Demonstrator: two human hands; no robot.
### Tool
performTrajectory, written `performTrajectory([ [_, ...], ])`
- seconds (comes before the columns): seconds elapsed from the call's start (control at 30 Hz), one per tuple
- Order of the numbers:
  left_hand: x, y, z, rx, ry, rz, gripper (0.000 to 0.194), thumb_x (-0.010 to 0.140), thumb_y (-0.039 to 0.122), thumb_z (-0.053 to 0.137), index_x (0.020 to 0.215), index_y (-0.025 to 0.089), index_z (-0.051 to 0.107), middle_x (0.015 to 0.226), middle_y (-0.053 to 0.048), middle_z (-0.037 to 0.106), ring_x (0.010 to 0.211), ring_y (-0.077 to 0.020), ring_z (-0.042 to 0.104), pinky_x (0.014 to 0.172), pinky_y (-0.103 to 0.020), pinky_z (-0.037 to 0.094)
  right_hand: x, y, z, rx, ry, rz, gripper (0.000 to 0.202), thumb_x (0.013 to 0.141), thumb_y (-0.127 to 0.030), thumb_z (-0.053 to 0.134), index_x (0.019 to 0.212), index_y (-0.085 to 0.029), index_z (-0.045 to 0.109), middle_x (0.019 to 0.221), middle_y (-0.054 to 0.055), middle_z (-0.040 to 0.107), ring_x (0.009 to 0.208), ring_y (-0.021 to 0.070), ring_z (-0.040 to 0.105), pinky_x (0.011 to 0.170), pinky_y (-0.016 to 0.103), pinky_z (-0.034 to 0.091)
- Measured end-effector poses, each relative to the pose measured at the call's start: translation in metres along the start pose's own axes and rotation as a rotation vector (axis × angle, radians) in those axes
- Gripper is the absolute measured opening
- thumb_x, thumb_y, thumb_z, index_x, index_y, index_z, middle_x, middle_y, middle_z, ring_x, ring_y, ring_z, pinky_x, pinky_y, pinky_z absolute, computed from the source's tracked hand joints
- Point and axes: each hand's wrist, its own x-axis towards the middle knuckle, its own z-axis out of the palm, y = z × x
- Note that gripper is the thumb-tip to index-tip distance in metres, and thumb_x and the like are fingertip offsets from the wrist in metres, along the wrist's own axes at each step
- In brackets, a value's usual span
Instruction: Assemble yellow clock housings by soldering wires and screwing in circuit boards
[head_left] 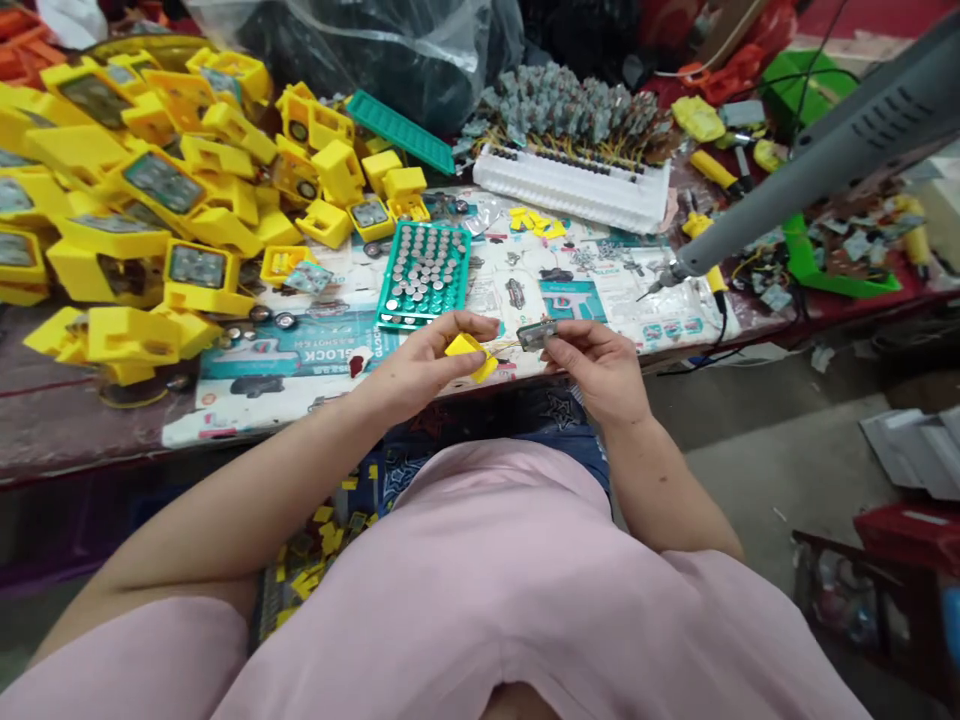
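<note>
At the table's front edge, my left hand [420, 365] grips a small yellow plastic housing [472, 357] between thumb and fingers. Just to its right, my right hand [600, 370] pinches a small grey circuit module [535, 335]. Thin wires [506, 350] run between the housing and the module. Beyond my left hand lies a green tray [424, 272] holding many round silver button cells. An electric screwdriver [787, 190] hangs at the upper right, its tip pointing down toward the table to the right of my right hand.
Yellow plastic housings [135, 240] are heaped on the left. At the back, a white rack [574, 190] carries wired grey modules. Small yellow pieces [536, 222] lie in front of it. Green bins [840, 265] and loose parts occupy the right. Printed cardboard [315, 350] covers the tabletop.
</note>
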Motion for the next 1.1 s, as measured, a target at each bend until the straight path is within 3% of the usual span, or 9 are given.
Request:
performTrajectory([
  [0.13,0.024,-0.001,0.005,0.396,-0.181,0.118,0.054,0.063,0.023,0.087,0.115,0.020,0.070,0.121,-0.009,0.069,0.117,-0.0265,0.063,0.110,-0.036,0.044,-0.013,-0.007,-0.016,-0.135,0.083,-0.125,0.029,0.070,-0.044,0.085,0.085,-0.023,0.074,0.078,-0.002,0.075,0.062,0.0115,0.068,0.060,0.026,0.062],
  [0.27,0.047,-0.005,0.014,0.718,-0.237,0.197,0.068,0.059,0.018,0.086,0.124,0.022,0.068,0.130,-0.010,0.066,0.132,-0.0332,0.055,0.121,-0.044,0.032,-0.031,-0.006,-0.029,-0.322,0.112,-0.255,0.013,0.081,-0.032,0.077,0.091,-0.024,0.076,0.089,0.000,0.077,0.078,0.0139,0.072,0.073,0.028,0.063],
  [0.5,0.061,-0.006,0.010,0.948,-0.313,0.333,0.051,0.069,0.017,0.072,0.120,0.019,0.071,0.141,-0.016,0.060,0.135,-0.0355,0.053,0.120,-0.049,0.033,-0.053,0.002,-0.033,-0.566,-0.066,-0.515,0.011,0.088,-0.017,0.069,0.094,-0.024,0.075,0.093,0.002,0.078,0.086,0.0135,0.073,0.081,0.026,0.060],
  [0.6,0.055,0.001,0.011,1.217,-0.295,0.398,0.048,0.082,0.016,0.057,0.128,0.018,0.067,0.146,-0.016,0.057,0.136,-0.0329,0.053,0.118,-0.049,0.037,-0.052,0.012,-0.027,-0.557,-0.143,-0.585,0.009,0.089,-0.017,0.069,0.094,-0.022,0.075,0.093,0.003,0.078,0.087,0.0131,0.073,0.083,0.024,0.060],
  [0.7,0.044,0.010,0.022,1.595,-0.156,0.347,0.046,0.093,0.017,0.041,0.132,0.015,0.063,0.142,-0.018,0.060,0.126,-0.0322,0.062,0.104,-0.047,0.050,-0.048,0.021,-0.019,-0.563,-0.213,-0.621,0.007,0.090,-0.020,0.068,0.095,-0.020,0.074,0.092,0.004,0.078,0.089,0.0125,0.074,0.084,0.023,0.061],
  [0.8,0.033,0.017,0.038,1.842,-0.002,0.174,0.045,0.101,0.036,0.034,0.122,0.016,0.068,0.113,-0.016,0.074,0.103,-0.0340,0.072,0.081,-0.043,0.055,-0.042,0.024,-0.015,-0.567,-0.362,-0.670,0.011,0.092,-0.028,0.067,0.096,-0.020,0.073,0.098,0.005,0.079,0.093,0.0136,0.075,0.087,0.024,0.062],
  [0.87,0.027,0.018,0.046,1.913,-0.012,0.103,0.047,0.099,0.049,0.037,0.117,0.018,0.068,0.099,-0.013,0.077,0.094,-0.0344,0.073,0.073,-0.039,0.053,-0.037,0.021,-0.019,-0.535,-0.437,-0.711,0.011,0.092,-0.029,0.068,0.095,-0.020,0.073,0.096,0.004,0.079,0.088,0.0128,0.076,0.084,0.023,0.062],
  [0.97,0.025,0.019,0.052,1.948,-0.098,0.086,0.049,0.095,0.056,0.045,0.118,0.019,0.066,0.098,-0.011,0.077,0.094,-0.0335,0.073,0.067,-0.033,0.048,-0.024,0.013,-0.034,-0.522,-0.333,-0.712,0.005,0.091,-0.024,0.069,0.092,-0.022,0.073,0.088,0.001,0.079,0.081,0.0112,0.074,0.079,0.023,0.061],
  [1.1,0.035,0.024,0.056,1.934,-0.234,0.078,0.041,0.096,0.035,0.046,0.133,0.020,0.056,0.107,-0.009,0.076,0.098,-0.0276,0.072,0.069,-0.029,0.046,-0.002,0.011,-0.055,-0.751,-0.300,-0.628,0.035,0.088,-0.027,0.070,0.122,-0.021,0.066,0.123,0.009,0.073,0.117,0.0219,0.067,0.104,0.040,0.055],
])
